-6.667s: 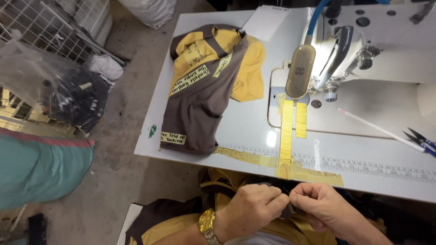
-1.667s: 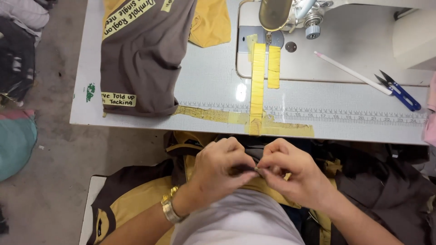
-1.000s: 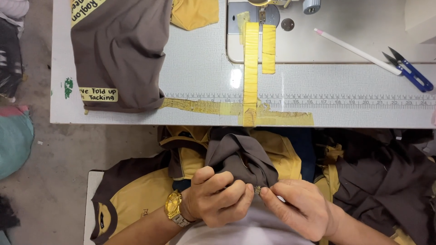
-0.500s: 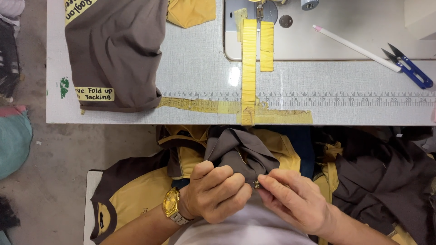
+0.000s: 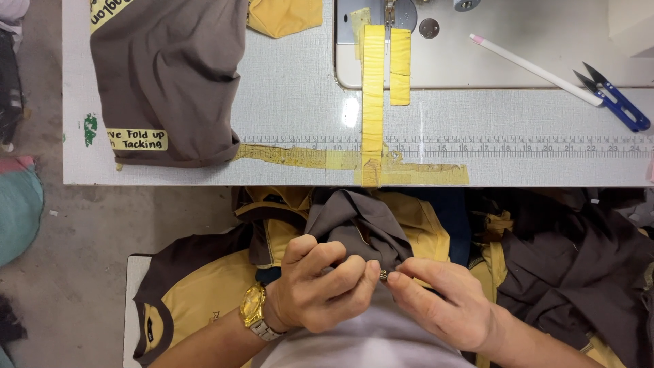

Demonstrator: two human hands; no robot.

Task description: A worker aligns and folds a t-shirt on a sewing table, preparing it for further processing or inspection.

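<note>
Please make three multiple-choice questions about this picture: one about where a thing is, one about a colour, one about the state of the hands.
1. Where do the thread snips lie?
A. On the floor
B. On the table's right end
C. In the lap

2. What colour are the tape strips on the sewing table?
A. Yellow
B. Red
C. Green

3. What are the hands doing?
A. Resting flat on the table
B. Pinching brown fabric together
C. Holding the white marking pencil

Answers: 1 B, blue handles beside the pencil. 2 A, clearly yellow. 3 B, left hand and right hand meet at the fold.
</note>
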